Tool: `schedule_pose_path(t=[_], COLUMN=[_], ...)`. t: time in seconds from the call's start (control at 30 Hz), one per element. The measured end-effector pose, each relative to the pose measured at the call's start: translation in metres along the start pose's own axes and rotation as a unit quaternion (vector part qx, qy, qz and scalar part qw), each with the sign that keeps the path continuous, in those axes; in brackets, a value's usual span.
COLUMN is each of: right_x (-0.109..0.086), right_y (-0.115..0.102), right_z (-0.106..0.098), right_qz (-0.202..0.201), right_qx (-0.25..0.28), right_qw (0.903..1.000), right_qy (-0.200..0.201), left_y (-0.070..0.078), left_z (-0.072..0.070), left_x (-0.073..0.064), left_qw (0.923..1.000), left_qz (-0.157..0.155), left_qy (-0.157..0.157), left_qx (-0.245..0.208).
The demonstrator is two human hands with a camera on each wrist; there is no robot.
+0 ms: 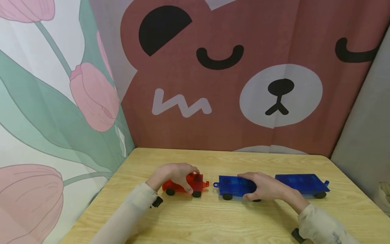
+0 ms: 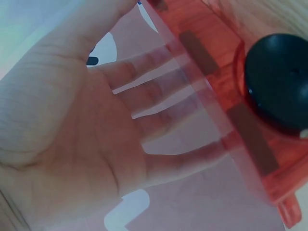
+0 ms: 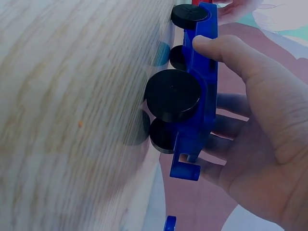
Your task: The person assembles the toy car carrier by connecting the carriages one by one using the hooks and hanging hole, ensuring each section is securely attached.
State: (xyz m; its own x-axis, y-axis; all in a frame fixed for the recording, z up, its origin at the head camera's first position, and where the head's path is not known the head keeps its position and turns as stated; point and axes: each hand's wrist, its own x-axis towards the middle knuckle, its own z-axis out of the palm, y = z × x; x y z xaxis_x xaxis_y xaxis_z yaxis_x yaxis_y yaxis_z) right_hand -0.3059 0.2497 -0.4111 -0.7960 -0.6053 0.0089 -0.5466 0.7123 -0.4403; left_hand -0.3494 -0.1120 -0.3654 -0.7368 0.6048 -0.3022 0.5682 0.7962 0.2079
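At the left of the table, my left hand (image 1: pixel 179 174) grips a translucent red toy car (image 1: pixel 198 183) from above, thumb on its near side. The car has black wheels (image 2: pixel 279 82) and a small red hook pointing right. My right hand (image 1: pixel 266 186) holds a translucent blue flatbed wagon (image 1: pixel 233 186), its thumb on the near side and fingers behind. The wagon's front ring (image 1: pixel 216 185) faces the red hook, with a short gap between them. A blue hook (image 3: pixel 185 171) sticks out at the wagon's rear. Behind my right wrist stands a second blue wagon (image 1: pixel 304 184).
All the toys are on a light wooden table (image 1: pixel 189 220). A curtain with a brown bear (image 1: pixel 222 88) hangs behind it, and a tulip-patterned curtain (image 1: pixel 45 101) hangs along the left. The second wagon's hook (image 1: pixel 327 183) points right.
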Motion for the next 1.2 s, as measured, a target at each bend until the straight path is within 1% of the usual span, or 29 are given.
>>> schedule_pose_path(t=[0.3,0.7,0.97,1.2], right_x=[0.002,0.002,0.003,0.004], right_y=[0.000,-0.003,-0.008,-0.013], right_z=[0.002,0.001,0.001,0.002], right_qz=[-0.002,-0.001,0.000,-0.006], right_qx=[0.010,0.023,0.029,0.029], right_qw=[0.9999,0.9996,0.9992,0.9992], right_qy=[0.004,0.015,0.026,0.027], left_y=[0.001,0.002,0.002,0.004], left_z=[0.003,0.001,0.002,0.001], left_x=[0.000,0.002,0.002,0.002], left_qw=[1.0000,1.0000,0.9999,0.9999], left_qz=[0.004,0.004,0.012,0.011], left_qy=[0.002,0.004,0.006,0.005], left_qx=[0.001,0.005,0.008,0.005])
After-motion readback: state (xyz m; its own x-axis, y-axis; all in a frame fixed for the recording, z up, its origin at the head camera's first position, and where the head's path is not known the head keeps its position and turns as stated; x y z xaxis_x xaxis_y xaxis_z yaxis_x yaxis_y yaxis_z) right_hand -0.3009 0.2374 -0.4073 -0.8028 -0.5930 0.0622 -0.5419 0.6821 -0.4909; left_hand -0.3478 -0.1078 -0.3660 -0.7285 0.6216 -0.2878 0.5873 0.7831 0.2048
